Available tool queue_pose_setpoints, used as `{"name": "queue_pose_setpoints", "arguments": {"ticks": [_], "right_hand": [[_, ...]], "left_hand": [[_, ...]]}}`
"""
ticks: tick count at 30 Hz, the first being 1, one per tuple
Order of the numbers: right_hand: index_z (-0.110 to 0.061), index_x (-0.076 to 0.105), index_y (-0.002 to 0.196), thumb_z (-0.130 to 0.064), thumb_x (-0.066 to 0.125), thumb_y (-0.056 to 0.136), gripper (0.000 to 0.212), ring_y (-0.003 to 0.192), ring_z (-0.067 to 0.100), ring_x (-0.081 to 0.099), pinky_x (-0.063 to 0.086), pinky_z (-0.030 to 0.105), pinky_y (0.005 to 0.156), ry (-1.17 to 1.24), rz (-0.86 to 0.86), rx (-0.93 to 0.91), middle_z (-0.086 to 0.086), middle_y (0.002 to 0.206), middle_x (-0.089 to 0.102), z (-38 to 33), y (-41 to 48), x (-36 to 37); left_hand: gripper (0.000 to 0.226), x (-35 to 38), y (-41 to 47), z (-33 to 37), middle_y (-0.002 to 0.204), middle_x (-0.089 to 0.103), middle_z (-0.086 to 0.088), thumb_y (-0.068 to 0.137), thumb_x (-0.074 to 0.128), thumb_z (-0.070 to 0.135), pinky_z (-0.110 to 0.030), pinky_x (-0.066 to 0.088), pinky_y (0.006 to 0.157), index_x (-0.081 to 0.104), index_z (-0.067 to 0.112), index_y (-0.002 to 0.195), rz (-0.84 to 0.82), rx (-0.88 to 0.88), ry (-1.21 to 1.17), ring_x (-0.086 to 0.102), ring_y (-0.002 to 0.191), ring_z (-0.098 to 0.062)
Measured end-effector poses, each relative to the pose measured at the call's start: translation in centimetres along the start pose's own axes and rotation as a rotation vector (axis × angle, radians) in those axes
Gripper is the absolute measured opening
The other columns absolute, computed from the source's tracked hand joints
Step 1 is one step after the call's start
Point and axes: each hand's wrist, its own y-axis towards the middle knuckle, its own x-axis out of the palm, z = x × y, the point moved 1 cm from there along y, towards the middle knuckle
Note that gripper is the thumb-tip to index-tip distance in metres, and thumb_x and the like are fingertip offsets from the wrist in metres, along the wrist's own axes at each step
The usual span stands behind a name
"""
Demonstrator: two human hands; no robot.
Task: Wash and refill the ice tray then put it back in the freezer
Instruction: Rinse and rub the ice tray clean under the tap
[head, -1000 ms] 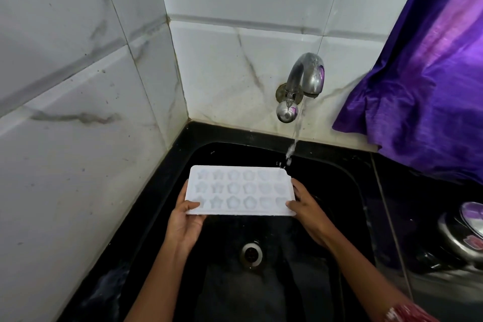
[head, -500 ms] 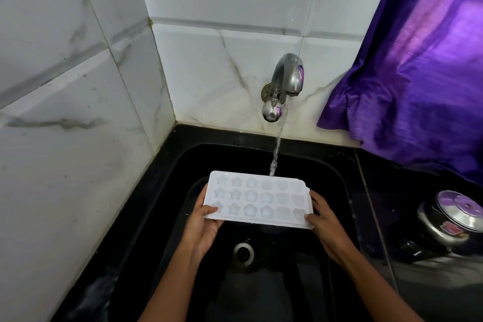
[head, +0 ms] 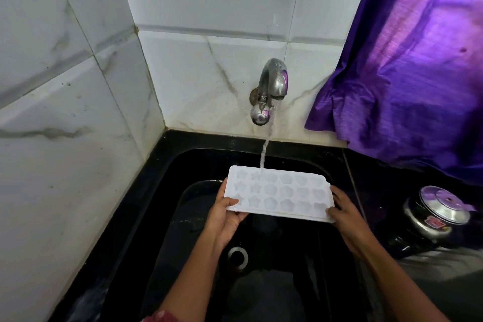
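Observation:
A white ice tray (head: 279, 193) with star- and flower-shaped cells is held level over the black sink (head: 183, 170). My left hand (head: 224, 217) grips its left end, thumb on top. My right hand (head: 345, 214) grips its right end. A steel tap (head: 271, 86) on the tiled wall runs a thin stream of water (head: 265, 149), which lands on the tray's far edge, left of its middle.
The sink drain (head: 237, 256) lies below the tray. A purple curtain (head: 407, 73) hangs at the right. A steel pressure cooker (head: 433, 217) stands on the counter to the right. White marble-patterned tiled walls close the left and back.
The tray has shifted to the right under the tap, so the stream now hits left of its middle instead of its far right corner. Both hands keep their hold.

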Motion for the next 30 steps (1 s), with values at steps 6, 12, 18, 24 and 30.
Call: {"name": "queue_pose_setpoints", "arguments": {"ticks": [6, 12, 18, 24, 30], "right_hand": [[-0.017, 0.041, 0.135, 0.011, 0.041, 0.082, 0.059, 0.115, 0.027, 0.052, 0.04, 0.047, 0.103, -0.026, 0.006, -0.002, 0.009, 0.129, 0.053, -0.8, 1.6, -0.2], [-0.016, 0.042, 0.134, 0.013, 0.038, 0.081, 0.061, 0.115, 0.026, 0.053, 0.04, 0.046, 0.104, 0.001, -0.042, -0.012, 0.008, 0.127, 0.054, -2.3, 2.9, 2.9], [-0.019, 0.041, 0.136, 0.009, 0.039, 0.078, 0.065, 0.114, 0.021, 0.053, 0.045, 0.038, 0.098, -0.036, -0.168, -0.048, 0.004, 0.129, 0.054, -3.4, 3.7, 7.9], [-0.017, 0.041, 0.136, 0.009, 0.039, 0.076, 0.065, 0.117, 0.024, 0.053, 0.043, 0.047, 0.101, -0.027, -0.243, -0.058, 0.008, 0.131, 0.053, -4.3, 4.1, 11.9], [-0.016, 0.041, 0.136, 0.011, 0.039, 0.079, 0.063, 0.115, 0.023, 0.053, 0.045, 0.044, 0.1, -0.002, -0.22, -0.034, 0.007, 0.129, 0.054, -3.7, 3.1, 11.1]], "left_hand": [[0.04, 0.4, 0.5, 1.0, 0.126, 0.06, -0.01, 0.095, 0.046, 0.021, -0.052, 0.053, 0.081, 0.045, 0.035, 0.132, -0.037, -0.113, 0.025, 0.063, 0.105, -0.035], [0.043, -1.3, 1.3, 3.2, 0.13, 0.056, -0.011, 0.099, 0.038, 0.017, -0.052, 0.053, 0.082, 0.037, 0.025, 0.141, -0.018, 0.011, -0.005, 0.058, 0.111, -0.032], [0.054, -4.8, 0.5, 6.0, 0.138, 0.048, -0.015, 0.091, 0.049, 0.018, -0.045, 0.058, 0.071, 0.034, 0.018, 0.143, 0.062, 0.124, -0.01, 0.058, 0.11, -0.029], [0.061, -7.5, -0.4, 7.9, 0.136, 0.05, -0.014, 0.084, 0.058, 0.024, -0.04, 0.058, 0.066, 0.037, 0.016, 0.141, 0.117, 0.224, -0.007, 0.06, 0.108, -0.029], [0.042, -7.6, -0.4, 7.1, 0.133, 0.051, -0.014, 0.1, 0.033, 0.017, -0.043, 0.059, 0.066, 0.036, 0.017, 0.142, 0.128, 0.187, -0.038, 0.056, 0.11, -0.03]]}}
